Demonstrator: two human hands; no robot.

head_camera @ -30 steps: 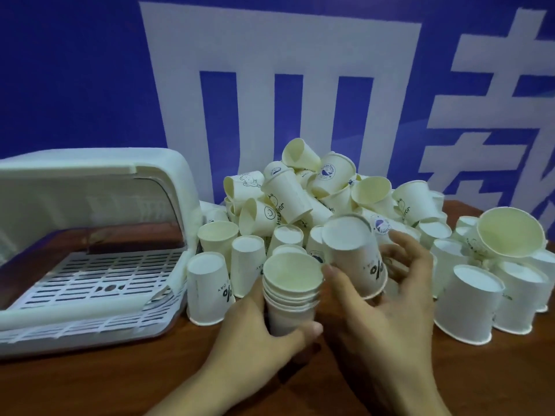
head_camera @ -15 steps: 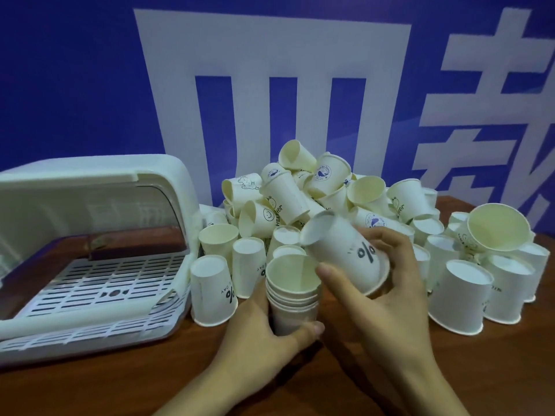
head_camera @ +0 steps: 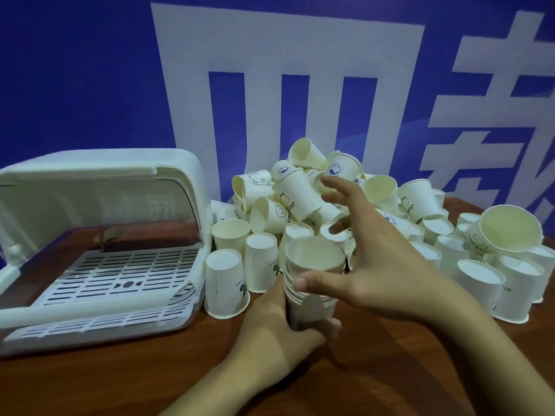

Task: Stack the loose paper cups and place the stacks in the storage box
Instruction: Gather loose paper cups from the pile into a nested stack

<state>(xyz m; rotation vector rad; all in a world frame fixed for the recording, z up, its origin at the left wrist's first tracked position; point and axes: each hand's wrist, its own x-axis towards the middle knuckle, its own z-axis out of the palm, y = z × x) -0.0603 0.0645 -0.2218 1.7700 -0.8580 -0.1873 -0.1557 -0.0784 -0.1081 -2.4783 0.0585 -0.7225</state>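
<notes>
My left hand (head_camera: 270,334) grips an upright stack of nested white paper cups (head_camera: 312,274) near the table's front middle. Just right of the stack, my right hand (head_camera: 369,253) is empty, its fingers spread toward the big pile of loose paper cups (head_camera: 303,190) behind. Its thumb lies across the stack's upper rims. The white storage box (head_camera: 99,253) stands at the left with its lid swung up, showing a slotted white tray inside with no cups on it.
Several upside-down cups (head_camera: 225,283) stand between the box and the stack, and more (head_camera: 480,283) stand at the right. The brown wooden table (head_camera: 375,370) runs along the front. A blue wall with large white characters (head_camera: 285,85) rises behind.
The cup my right hand held above the stack now sits nested on top. That hand has let go and opened toward the pile. My left hand kept its grip.
</notes>
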